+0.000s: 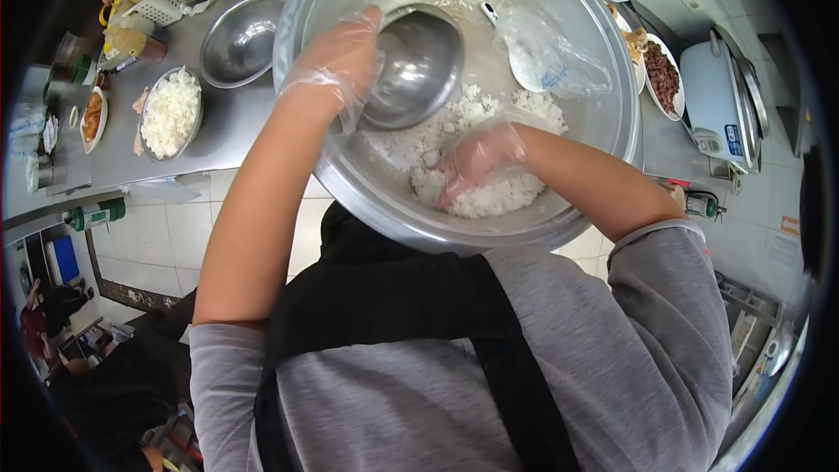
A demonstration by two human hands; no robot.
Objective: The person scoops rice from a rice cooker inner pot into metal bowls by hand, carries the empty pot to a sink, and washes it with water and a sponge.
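Note:
A large translucent tub [621,135] holds loose white rice [502,198]. My left hand [345,57], in a clear plastic glove, is closed on the rim of a metal bowl [415,70], which is tilted inside the tub. My right hand [483,157], also gloved, reaches down into the rice with its fingers curled around some of it; the fingertips are partly buried. Beyond it, a white rice paddle [524,65] lies in the tub, with a clear plastic bag [577,65] against it.
On the steel counter at left are an empty metal bowl [240,42], a bowl of rice [172,114], and a small dish of brown food [92,121]. To the right stand a plate of dark red food [662,79] and a rice cooker [712,96]. Another person [114,393] is at lower left.

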